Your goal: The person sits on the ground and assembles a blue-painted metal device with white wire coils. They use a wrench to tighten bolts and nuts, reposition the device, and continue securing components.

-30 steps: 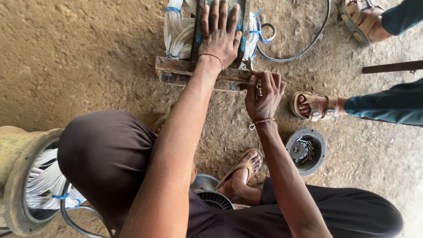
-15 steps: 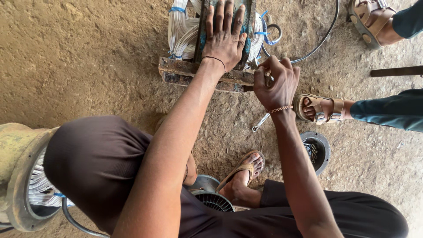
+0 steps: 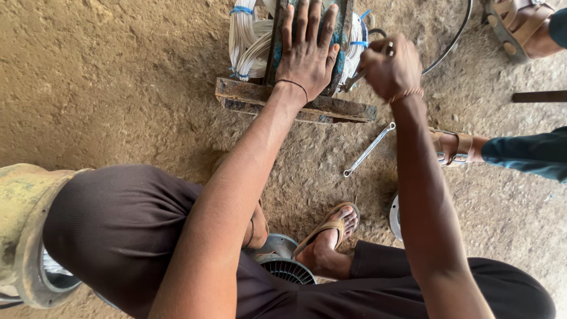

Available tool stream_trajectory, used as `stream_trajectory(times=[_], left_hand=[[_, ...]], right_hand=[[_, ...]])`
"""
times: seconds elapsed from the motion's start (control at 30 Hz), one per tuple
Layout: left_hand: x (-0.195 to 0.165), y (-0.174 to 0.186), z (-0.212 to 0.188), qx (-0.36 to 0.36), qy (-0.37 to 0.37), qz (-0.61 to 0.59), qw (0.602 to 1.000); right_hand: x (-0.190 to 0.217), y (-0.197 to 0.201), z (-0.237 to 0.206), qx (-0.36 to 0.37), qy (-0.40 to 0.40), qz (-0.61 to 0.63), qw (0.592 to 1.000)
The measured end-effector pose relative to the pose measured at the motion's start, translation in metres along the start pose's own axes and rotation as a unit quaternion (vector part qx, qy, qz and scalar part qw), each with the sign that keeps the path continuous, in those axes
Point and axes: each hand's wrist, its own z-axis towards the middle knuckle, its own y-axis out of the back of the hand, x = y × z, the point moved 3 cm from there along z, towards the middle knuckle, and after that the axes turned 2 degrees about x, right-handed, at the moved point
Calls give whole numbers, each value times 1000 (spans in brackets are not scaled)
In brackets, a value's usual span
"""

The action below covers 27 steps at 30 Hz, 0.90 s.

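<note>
My left hand (image 3: 307, 56) lies flat, fingers spread, on top of a motor stator (image 3: 277, 35) with bundled white windings (image 3: 245, 38) tied with blue bands. The stator rests on a rusty metal base (image 3: 248, 97) on the dirt floor. My right hand (image 3: 390, 68) is a closed fist at the stator's right side, gripping a thin metal tool (image 3: 354, 80) whose tip points toward the windings. A slim spanner (image 3: 369, 150) lies on the ground just below that hand.
A worn yellowish motor housing (image 3: 26, 236) stands at lower left. A ribbed fan cover (image 3: 286, 269) sits by my sandalled foot (image 3: 331, 233). Another person's sandalled feet (image 3: 455, 147) (image 3: 520, 23) are at right. A round metal part (image 3: 394, 215) and a curved cable (image 3: 455, 35) lie nearby.
My right hand rose from the base's edge to the stator's right side, still clenched on the tool. The spanner now lies uncovered on the ground. My left hand stayed on the stator.
</note>
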Motion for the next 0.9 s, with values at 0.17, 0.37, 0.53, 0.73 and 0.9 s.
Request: stream_trajectory(times=[0.17, 0.37, 0.53, 0.73, 0.9], left_hand=[[-1, 4, 2, -7, 6, 24, 1000], [-8, 2, 5, -3, 10, -15, 1000], [-56, 3, -33, -150, -156, 31, 976], [-185, -66, -132, -110, -455, -188, 864], [-188, -156, -165, 23, -90, -289, 953]], right_hand=[[14, -8, 38, 151, 84, -145, 974], [-29, 46, -2, 200, -177, 236, 934], [-95, 56, -63, -14, -374, 592, 714], [-112, 146, -97, 50, -161, 421, 891], [-40, 218, -201, -57, 16, 133, 989]])
